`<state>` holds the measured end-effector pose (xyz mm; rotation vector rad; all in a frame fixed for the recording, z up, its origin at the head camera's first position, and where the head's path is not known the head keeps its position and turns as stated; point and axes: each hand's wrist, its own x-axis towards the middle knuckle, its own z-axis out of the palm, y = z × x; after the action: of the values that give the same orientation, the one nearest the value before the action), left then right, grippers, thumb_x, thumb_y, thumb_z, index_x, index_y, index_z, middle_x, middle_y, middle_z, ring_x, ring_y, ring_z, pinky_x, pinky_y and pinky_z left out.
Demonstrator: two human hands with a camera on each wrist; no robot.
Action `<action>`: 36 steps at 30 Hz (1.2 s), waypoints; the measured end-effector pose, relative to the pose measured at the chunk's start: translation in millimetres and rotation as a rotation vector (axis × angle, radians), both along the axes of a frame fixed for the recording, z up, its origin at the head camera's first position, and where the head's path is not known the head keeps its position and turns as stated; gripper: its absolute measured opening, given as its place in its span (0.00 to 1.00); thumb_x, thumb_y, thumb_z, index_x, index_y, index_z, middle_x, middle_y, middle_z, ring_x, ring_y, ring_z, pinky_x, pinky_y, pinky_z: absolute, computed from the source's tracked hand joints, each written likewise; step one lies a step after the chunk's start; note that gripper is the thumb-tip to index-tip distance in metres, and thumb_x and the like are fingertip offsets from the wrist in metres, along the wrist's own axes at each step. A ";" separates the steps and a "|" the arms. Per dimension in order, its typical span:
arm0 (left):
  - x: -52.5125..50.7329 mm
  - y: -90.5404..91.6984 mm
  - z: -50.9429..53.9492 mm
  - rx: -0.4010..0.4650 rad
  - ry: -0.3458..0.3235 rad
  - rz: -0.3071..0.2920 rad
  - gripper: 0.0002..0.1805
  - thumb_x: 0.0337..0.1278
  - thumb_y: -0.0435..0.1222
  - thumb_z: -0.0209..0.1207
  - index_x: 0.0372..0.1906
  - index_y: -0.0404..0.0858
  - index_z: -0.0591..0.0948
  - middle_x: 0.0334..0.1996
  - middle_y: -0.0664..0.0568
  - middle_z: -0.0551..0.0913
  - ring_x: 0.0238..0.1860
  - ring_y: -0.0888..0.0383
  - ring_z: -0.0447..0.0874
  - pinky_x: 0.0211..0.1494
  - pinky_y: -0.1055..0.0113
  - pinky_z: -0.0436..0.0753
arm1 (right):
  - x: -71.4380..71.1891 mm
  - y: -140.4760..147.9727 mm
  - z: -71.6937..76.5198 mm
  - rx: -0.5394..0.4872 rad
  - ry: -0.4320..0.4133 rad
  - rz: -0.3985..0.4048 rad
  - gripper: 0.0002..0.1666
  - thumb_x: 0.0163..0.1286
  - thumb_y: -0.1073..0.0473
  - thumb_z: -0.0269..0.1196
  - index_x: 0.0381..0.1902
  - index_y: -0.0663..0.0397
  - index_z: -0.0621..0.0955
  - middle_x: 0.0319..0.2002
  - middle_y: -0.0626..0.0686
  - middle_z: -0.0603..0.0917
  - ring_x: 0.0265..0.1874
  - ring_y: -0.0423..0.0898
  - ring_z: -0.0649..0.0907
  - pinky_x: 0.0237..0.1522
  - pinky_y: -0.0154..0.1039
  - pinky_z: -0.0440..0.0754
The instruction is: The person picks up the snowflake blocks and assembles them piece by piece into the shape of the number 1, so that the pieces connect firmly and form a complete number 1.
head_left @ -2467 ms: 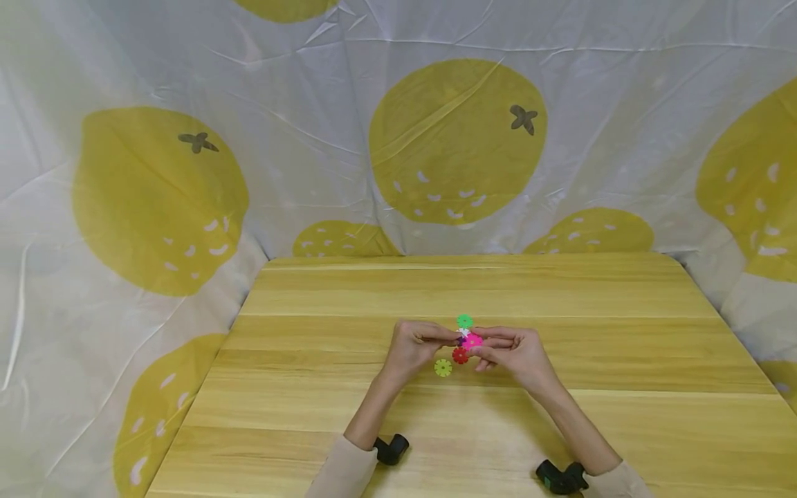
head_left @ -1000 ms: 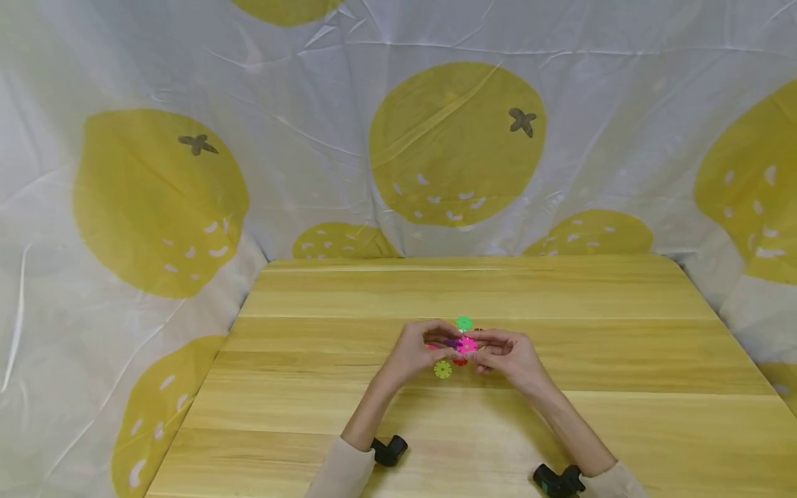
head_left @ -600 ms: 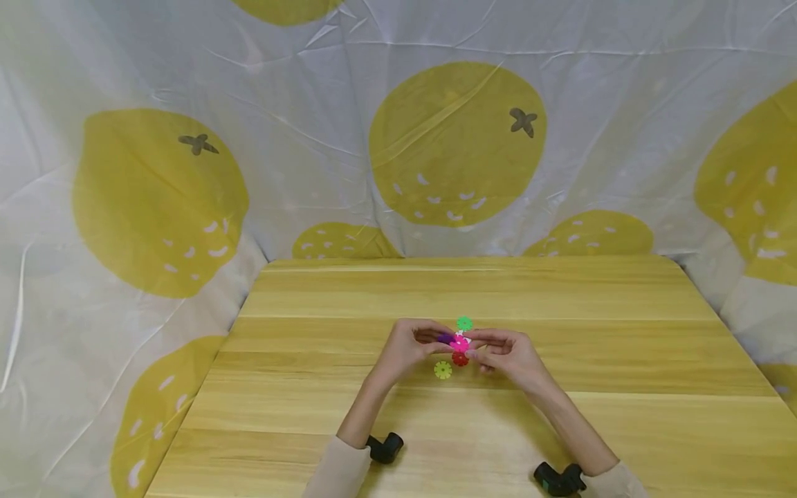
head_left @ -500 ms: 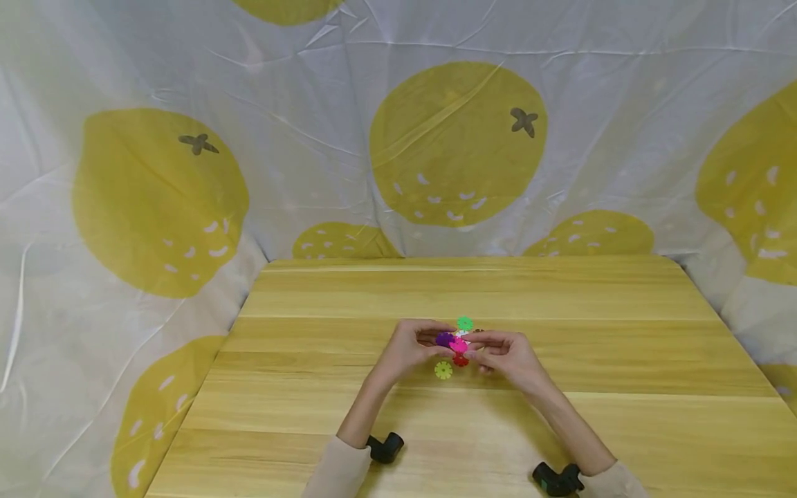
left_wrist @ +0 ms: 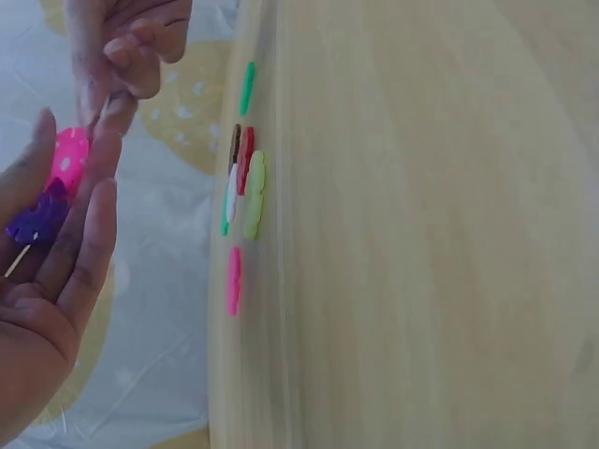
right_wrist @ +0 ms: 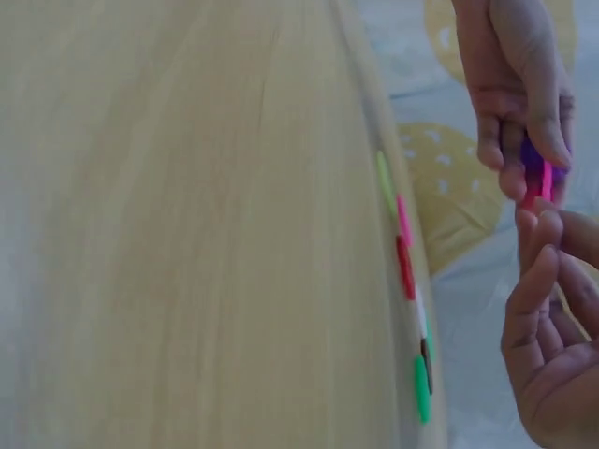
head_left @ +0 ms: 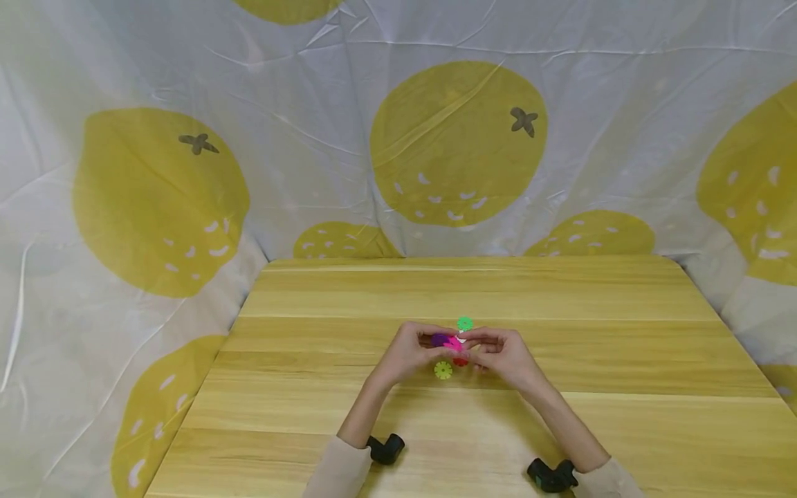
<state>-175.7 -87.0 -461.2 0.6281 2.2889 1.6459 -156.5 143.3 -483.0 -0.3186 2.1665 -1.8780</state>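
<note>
My left hand (head_left: 406, 354) holds a purple notched snowflake disc (head_left: 440, 339) between thumb and fingers. A bright pink snowflake disc (head_left: 453, 344) stands against the purple one, at an angle to it, and the two look joined. From the other side my right hand (head_left: 512, 358) pinches the pink disc's edge with thumb and fingertips. Both hands meet at the fingertips above the table. In the left wrist view, the pink disc (left_wrist: 69, 161) and purple disc (left_wrist: 39, 215) lie between the left thumb and fingers. Where the discs' slots meet is hidden.
Several loose discs lie flat below the hands: green (head_left: 465, 323), yellow-green (head_left: 443, 371), red (head_left: 461, 362) and white (head_left: 461, 337). Brown (left_wrist: 235, 142) and second pink (left_wrist: 235, 281) discs show in the left wrist view. A lemon-print cloth (head_left: 311, 138) hangs behind the wooden table (head_left: 473, 429).
The purple and pink discs have shifted left, and the purple one now sits deeper in the left hand. The right hand has followed slightly left. The loose discs stay in place.
</note>
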 end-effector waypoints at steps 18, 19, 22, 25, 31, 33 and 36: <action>-7.9 -19.0 -1.8 -0.130 -0.017 -0.039 0.15 0.59 0.29 0.71 0.52 0.29 0.87 0.46 0.43 0.90 0.42 0.61 0.86 0.43 0.73 0.85 | -11.6 0.3 -16.7 0.275 0.068 0.094 0.22 0.65 0.62 0.74 0.55 0.66 0.86 0.27 0.59 0.84 0.14 0.41 0.78 0.19 0.33 0.79; -8.0 -19.1 -2.2 -0.132 -0.011 -0.037 0.16 0.59 0.29 0.71 0.51 0.30 0.88 0.46 0.44 0.90 0.41 0.62 0.85 0.43 0.73 0.84 | -11.8 -1.5 -16.7 0.308 0.081 0.078 0.21 0.64 0.62 0.75 0.53 0.65 0.87 0.25 0.57 0.83 0.13 0.40 0.77 0.18 0.33 0.78; -7.8 -18.6 -2.2 -0.128 0.007 -0.035 0.16 0.59 0.29 0.71 0.52 0.30 0.88 0.46 0.43 0.90 0.42 0.61 0.85 0.43 0.73 0.84 | -11.4 -6.1 -15.8 0.388 0.093 0.022 0.17 0.60 0.64 0.77 0.48 0.61 0.89 0.22 0.52 0.82 0.12 0.39 0.75 0.17 0.32 0.74; -7.1 -17.4 -1.2 -0.109 0.013 -0.035 0.16 0.59 0.28 0.71 0.52 0.30 0.87 0.47 0.42 0.90 0.44 0.59 0.86 0.44 0.73 0.85 | -9.6 -9.0 -14.5 0.458 0.104 -0.036 0.15 0.56 0.64 0.79 0.42 0.57 0.90 0.22 0.49 0.81 0.17 0.39 0.75 0.22 0.31 0.72; -4.6 -14.2 0.7 -0.059 -0.035 -0.033 0.17 0.60 0.28 0.71 0.54 0.31 0.87 0.50 0.41 0.90 0.46 0.57 0.89 0.47 0.69 0.87 | -2.5 -7.8 -12.5 0.528 0.168 -0.065 0.15 0.53 0.64 0.81 0.35 0.53 0.85 0.31 0.48 0.83 0.29 0.40 0.78 0.32 0.31 0.76; -4.1 -12.9 0.9 -0.040 -0.048 -0.037 0.17 0.60 0.28 0.71 0.55 0.31 0.87 0.50 0.41 0.90 0.45 0.58 0.89 0.48 0.64 0.89 | 1.0 -5.8 -12.1 0.494 0.171 -0.023 0.15 0.57 0.67 0.78 0.37 0.55 0.82 0.31 0.49 0.84 0.28 0.41 0.80 0.30 0.31 0.79; -2.5 -11.3 2.5 -0.023 -0.058 -0.038 0.17 0.60 0.28 0.71 0.54 0.32 0.87 0.50 0.41 0.90 0.45 0.59 0.89 0.48 0.59 0.90 | 5.9 -3.2 -11.7 0.381 0.137 0.054 0.12 0.62 0.72 0.72 0.40 0.60 0.80 0.30 0.53 0.83 0.23 0.43 0.83 0.25 0.33 0.83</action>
<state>-178.3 -98.3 -458.7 0.6072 2.2384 1.5974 -150.6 140.1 -494.7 -0.4309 2.5161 -1.4093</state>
